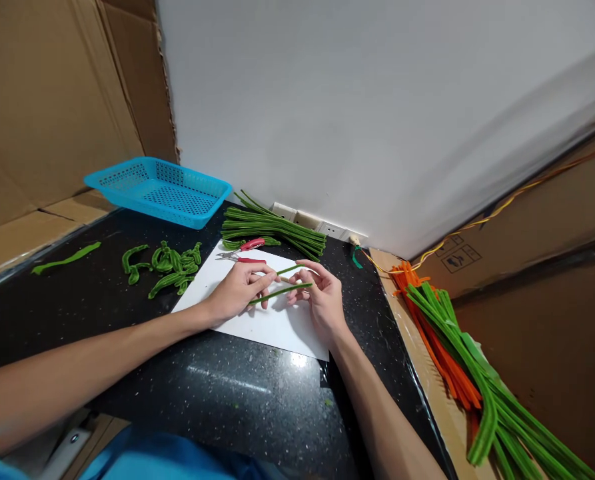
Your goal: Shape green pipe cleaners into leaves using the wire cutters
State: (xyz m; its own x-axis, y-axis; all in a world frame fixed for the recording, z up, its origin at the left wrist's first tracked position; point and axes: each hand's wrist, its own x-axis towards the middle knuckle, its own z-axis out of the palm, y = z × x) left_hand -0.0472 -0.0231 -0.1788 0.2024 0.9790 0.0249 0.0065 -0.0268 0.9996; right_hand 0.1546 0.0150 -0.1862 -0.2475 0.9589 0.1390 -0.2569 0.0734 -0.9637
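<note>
My left hand (240, 288) and my right hand (320, 293) meet over a white sheet (277, 327) on the black counter. Both pinch a dark green pipe cleaner (280, 293) that is folded into two parallel strands. The left fingers grip it near its left end and the right fingers close on the right part. Red-handled scissors (244, 251) lie on the sheet just beyond my left hand. A bundle of dark green pipe cleaners (272, 231) lies behind them by the wall.
Several bent green pieces (170, 265) lie left of the sheet, one longer piece (67, 259) farther left. A blue basket (157, 190) stands at the back left. Green and orange pipe cleaners (457, 353) lie on cardboard to the right. Wall sockets (317, 225) sit along the back.
</note>
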